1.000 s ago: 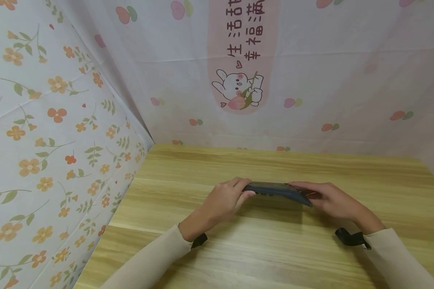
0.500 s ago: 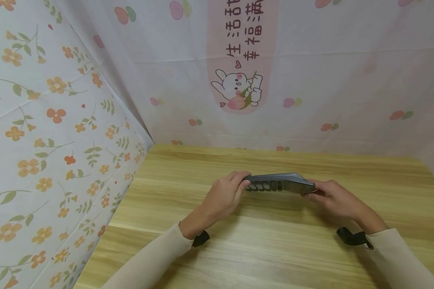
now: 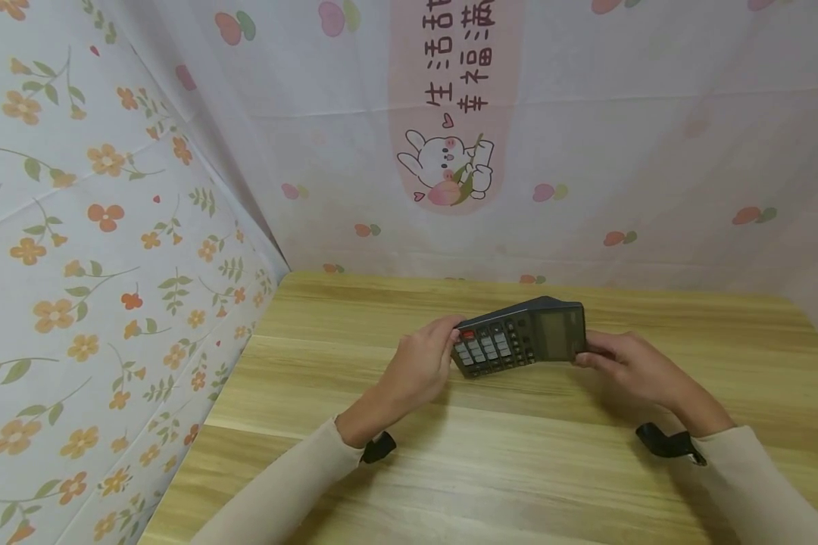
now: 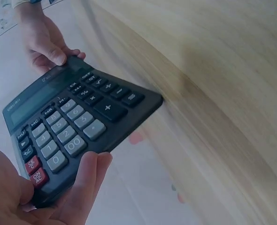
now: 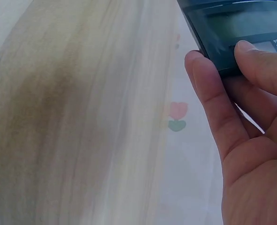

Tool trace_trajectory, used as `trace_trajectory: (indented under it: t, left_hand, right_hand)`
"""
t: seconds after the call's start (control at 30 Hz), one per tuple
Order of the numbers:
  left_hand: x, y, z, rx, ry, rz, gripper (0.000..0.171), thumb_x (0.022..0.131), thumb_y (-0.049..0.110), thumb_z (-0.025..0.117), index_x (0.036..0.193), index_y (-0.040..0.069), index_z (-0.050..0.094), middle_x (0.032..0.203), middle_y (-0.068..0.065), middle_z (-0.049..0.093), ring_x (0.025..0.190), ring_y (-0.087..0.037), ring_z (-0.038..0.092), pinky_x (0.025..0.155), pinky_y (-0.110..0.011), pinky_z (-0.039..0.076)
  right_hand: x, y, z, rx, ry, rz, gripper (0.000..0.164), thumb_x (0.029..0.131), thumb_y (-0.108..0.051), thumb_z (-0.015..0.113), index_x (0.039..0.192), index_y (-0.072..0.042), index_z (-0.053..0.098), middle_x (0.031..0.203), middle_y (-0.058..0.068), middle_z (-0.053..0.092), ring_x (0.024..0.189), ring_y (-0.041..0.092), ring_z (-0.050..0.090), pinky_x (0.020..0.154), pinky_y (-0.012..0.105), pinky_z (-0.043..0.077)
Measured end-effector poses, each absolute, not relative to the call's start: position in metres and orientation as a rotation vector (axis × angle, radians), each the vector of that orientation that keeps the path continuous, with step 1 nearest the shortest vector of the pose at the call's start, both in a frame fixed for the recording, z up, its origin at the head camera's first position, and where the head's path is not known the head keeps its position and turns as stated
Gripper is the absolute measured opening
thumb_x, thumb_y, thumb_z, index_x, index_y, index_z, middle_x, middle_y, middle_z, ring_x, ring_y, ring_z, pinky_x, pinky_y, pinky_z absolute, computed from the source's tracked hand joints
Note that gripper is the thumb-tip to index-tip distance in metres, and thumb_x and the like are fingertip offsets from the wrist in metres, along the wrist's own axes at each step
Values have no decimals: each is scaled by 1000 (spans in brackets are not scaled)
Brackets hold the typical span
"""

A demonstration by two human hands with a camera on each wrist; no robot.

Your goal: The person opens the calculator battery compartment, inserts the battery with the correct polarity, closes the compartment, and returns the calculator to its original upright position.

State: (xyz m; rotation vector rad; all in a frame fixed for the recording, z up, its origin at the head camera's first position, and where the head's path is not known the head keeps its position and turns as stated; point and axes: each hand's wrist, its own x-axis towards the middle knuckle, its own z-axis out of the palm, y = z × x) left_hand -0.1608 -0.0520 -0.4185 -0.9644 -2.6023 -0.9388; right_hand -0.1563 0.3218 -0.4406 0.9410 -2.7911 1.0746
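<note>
Between my two hands is a dark calculator point(image 3: 518, 338), raised over the wooden table and tilted so its keys and display face the head camera. My left hand point(image 3: 423, 367) grips the keypad end, near two red keys point(image 4: 35, 171) seen in the left wrist view. At the display end my right hand point(image 3: 630, 369) pinches the edge. In the right wrist view the right thumb point(image 5: 260, 65) lies on the front beside the display point(image 5: 256, 23), with fingers behind. Grey number keys point(image 4: 65, 133) and black function keys show plainly in the left wrist view.
The wood-grain table point(image 3: 463, 469) spreads beneath both arms. Behind it hangs a white cloth point(image 3: 586, 151) with a rabbit print, and a flowered cloth point(image 3: 109, 265) borders the left side. Black straps point(image 3: 668, 441) show at both wrists.
The calculator has turned from nearly edge-on to showing its keys and display, its far edge rising. Both hands keep hold of it and have shifted only slightly.
</note>
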Motion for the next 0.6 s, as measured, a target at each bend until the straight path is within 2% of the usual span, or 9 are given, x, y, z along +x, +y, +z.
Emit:
trace_trajectory:
  t: [0.17, 0.37, 0.5, 0.6]
  left_hand:
    - [-160, -53, -416, -927, -2643, -1036, 34, 120, 10, 40, 142, -1, 64, 109, -12, 77, 79, -16, 68, 72, -30, 58]
    - [-158, -54, -418, -886, -2684, -1278, 34, 120, 7, 40, 145, -3, 60, 107, -18, 77, 75, -28, 78, 63, -21, 57]
    - [-157, -52, -422, -842, -2702, -1452, 35, 119, 5, 40, 146, -6, 60, 106, -23, 76, 76, -33, 80, 65, -27, 63]
    - [-156, -50, -425, -794, -2702, -1608, 35, 119, 4, 39, 145, -7, 59, 104, -24, 76, 76, -35, 80, 66, -36, 66]
  right_hand:
    - [-155, 323, -434, 904, -2798, 1078, 27, 109, 2, 66, 133, -4, 74, 111, 6, 82, 98, 18, 80, 79, 32, 64]
    - [-155, 324, -430, 838, -2811, 1143, 30, 111, 0, 63, 140, -1, 71, 119, 7, 81, 99, 20, 80, 81, 35, 65]
    - [-155, 324, -427, 796, -2813, 1108, 24, 111, -1, 63, 133, -2, 74, 110, 2, 81, 94, 16, 78, 78, 32, 63]
    - [-155, 324, -425, 757, -2825, 1096, 23, 111, -2, 64, 132, 1, 74, 106, 1, 80, 91, 18, 77, 76, 30, 61]
